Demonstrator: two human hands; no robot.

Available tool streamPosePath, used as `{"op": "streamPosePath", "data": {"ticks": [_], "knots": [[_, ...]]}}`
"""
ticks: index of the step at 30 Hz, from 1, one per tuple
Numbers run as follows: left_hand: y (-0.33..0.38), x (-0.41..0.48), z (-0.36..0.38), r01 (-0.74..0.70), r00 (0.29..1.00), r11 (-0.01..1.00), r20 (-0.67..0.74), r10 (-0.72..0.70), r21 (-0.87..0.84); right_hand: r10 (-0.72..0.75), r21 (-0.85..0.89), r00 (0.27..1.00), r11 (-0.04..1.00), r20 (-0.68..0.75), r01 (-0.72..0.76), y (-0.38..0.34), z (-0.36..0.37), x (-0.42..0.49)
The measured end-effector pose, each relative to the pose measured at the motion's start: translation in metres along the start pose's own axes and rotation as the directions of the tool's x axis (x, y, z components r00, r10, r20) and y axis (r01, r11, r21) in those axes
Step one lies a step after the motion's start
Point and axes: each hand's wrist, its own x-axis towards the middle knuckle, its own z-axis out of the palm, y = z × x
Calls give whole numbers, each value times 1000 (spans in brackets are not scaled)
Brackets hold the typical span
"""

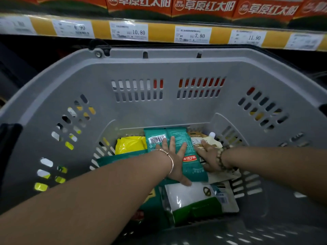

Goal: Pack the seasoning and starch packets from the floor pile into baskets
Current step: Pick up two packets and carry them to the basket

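Both forearms are bare where they enter from the lower corners. At centre frame, the left hand (175,162) wears a thin rose-gold bangle (172,165) at its wrist. The right hand (209,157) wears a bracelet of round beads (219,158).

Both forearms extend forward and downward, converging. The left hand (174,161) lies palm down, fingers straight and spread. The right hand (210,159) lies palm down, fingers extended.

A grey slotted basket (177,106) is carrying the packets. A teal packet (177,133) with a barcode is lying across its floor. Left of the teal packet a yellow packet (130,145) is sitting, right of it a beige spouted pouch (215,143) is resting, and nearer the camera a white-and-green packet (191,200) is lying.
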Motion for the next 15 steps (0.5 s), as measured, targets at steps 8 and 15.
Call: {"op": "streamPosePath", "data": {"ticks": [8, 15], "knots": [[-27, -7, -34, -41, 983, 992, 171, 61, -115, -94, -165, 994, 983, -58, 84, -14, -58, -18], [-71, -73, -84, 23, 997, 989, 77, -12, -144, -101, -39, 841, 995, -532, 95, -48, -123, -69]]}}
